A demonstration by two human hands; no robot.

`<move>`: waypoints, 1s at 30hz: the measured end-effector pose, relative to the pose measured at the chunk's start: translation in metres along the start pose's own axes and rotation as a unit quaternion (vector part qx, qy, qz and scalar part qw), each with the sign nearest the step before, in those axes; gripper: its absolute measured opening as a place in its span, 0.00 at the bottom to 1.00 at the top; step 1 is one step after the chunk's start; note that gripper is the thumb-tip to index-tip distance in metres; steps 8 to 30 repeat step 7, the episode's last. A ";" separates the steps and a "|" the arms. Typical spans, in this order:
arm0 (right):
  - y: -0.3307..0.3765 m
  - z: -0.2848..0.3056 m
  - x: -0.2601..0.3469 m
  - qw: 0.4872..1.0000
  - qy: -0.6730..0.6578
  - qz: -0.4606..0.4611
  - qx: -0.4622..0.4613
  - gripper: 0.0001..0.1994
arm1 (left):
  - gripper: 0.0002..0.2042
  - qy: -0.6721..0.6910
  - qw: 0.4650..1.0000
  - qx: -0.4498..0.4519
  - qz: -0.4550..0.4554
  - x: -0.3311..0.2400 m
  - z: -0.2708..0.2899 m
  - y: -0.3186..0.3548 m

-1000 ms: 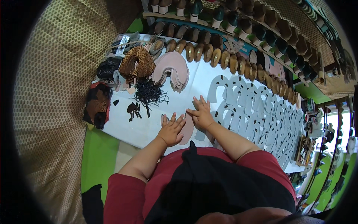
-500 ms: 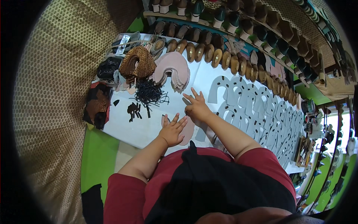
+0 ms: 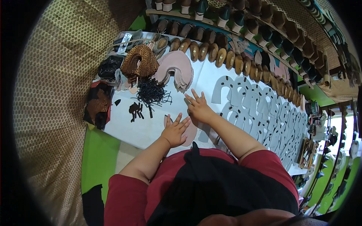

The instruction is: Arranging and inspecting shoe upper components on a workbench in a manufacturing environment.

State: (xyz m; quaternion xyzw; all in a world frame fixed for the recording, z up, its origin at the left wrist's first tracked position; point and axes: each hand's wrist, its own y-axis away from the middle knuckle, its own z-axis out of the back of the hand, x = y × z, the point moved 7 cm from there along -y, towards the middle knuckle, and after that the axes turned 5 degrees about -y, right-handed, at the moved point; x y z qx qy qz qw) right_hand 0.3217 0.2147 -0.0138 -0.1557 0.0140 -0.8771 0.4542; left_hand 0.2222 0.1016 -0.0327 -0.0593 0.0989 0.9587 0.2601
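Note:
Near the front edge of the white table (image 3: pixel 151 130) lies a pink curved shoe-upper piece (image 3: pixel 191 136), partly covered by my hands. My left hand (image 3: pixel 175 132) rests flat on its left part, fingers spread. Over its upper right side is my right hand (image 3: pixel 201 110), index and middle fingers stretched out and apart; its thumb side is partly hidden. Neither hand visibly grips anything. Ahead and to the left are a tangled heap of thin black strips (image 3: pixel 151 92) and some small black pieces (image 3: pixel 135 110). A stack of pink U-shaped pieces (image 3: pixel 175 64) lies beyond them.
Rows of grey U-shaped pieces (image 3: pixel 258 100) with small black tabs cover the table's right side. Wooden shoe lasts (image 3: pixel 221 57) line the back edge. A leopard-print stack (image 3: pixel 130 67) and a black plastic bag (image 3: pixel 110 67) sit far left. Shelves of shoes (image 3: pixel 237 20) rise behind.
My right hand's fingers have shifted slightly over the pink piece. My left hand stays almost in place, and the things on the table lie as before.

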 end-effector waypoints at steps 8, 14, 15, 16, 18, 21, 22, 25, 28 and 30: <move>0.002 -0.017 -0.014 0.993 0.024 -0.094 0.068 0.22 | 0.40 0.002 1.000 0.002 0.001 -0.001 0.004 -0.002; 0.002 -0.017 -0.014 0.993 0.024 -0.094 0.068 0.22 | 0.40 0.002 1.000 0.002 0.001 -0.001 0.004 -0.002; 0.002 -0.017 -0.014 0.993 0.024 -0.094 0.068 0.22 | 0.40 0.002 1.000 0.002 0.001 -0.001 0.004 -0.002; 0.002 -0.017 -0.014 0.993 0.024 -0.094 0.068 0.22 | 0.40 0.002 1.000 0.002 0.001 -0.001 0.004 -0.002; 0.002 -0.017 -0.014 0.993 0.024 -0.094 0.068 0.22 | 0.40 0.002 1.000 0.002 0.001 -0.001 0.004 -0.002; 0.002 -0.017 -0.014 0.993 0.024 -0.094 0.068 0.22 | 0.40 0.002 1.000 0.002 0.001 -0.001 0.004 -0.002; 0.002 -0.017 -0.014 0.993 0.024 -0.094 0.068 0.22 | 0.40 0.002 1.000 0.002 0.001 -0.001 0.004 -0.002; 0.002 -0.017 -0.014 0.993 0.024 -0.094 0.068 0.22 | 0.40 0.002 1.000 0.002 0.001 -0.001 0.004 -0.002; 0.002 -0.017 -0.014 0.993 0.024 -0.094 0.068 0.22 | 0.40 0.002 1.000 0.002 0.001 -0.001 0.004 -0.002; 0.002 -0.017 -0.014 0.993 0.024 -0.094 0.068 0.22 | 0.40 0.002 1.000 0.002 0.001 -0.001 0.004 -0.002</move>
